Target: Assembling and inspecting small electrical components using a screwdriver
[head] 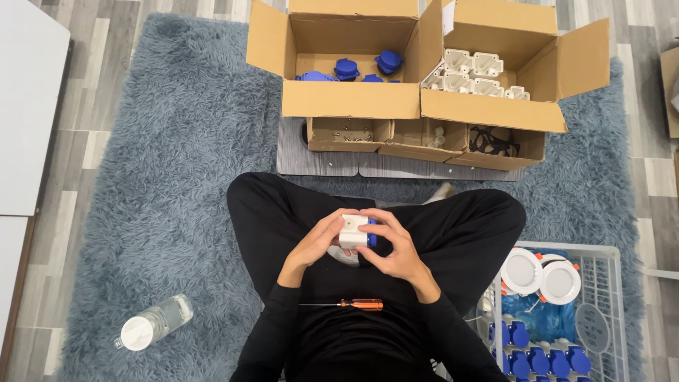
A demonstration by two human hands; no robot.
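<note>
Both hands pinch 1 small white plastic block with a blue part, held over the lap.

Near: orange-handled screwdriver (353, 304) lies across the lap, within reach. Left hand (311, 244) and right hand (396, 247) close fingers on the small white plastic block with blue part (357, 232) from either side, steadying it at chest centre. White wire basket (601, 297) at right holds round white lamps and blue parts. Clear plastic bottle (152, 322) lies on the shaggy grey-blue rug (177, 177). Far: 2 open cardboard boxes, blue parts (361, 69) left, white parts (474, 74) right, sorted by kind.

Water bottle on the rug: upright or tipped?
Tipped. The water bottle lies on its side on the rug, white cap end toward the camera.
</note>
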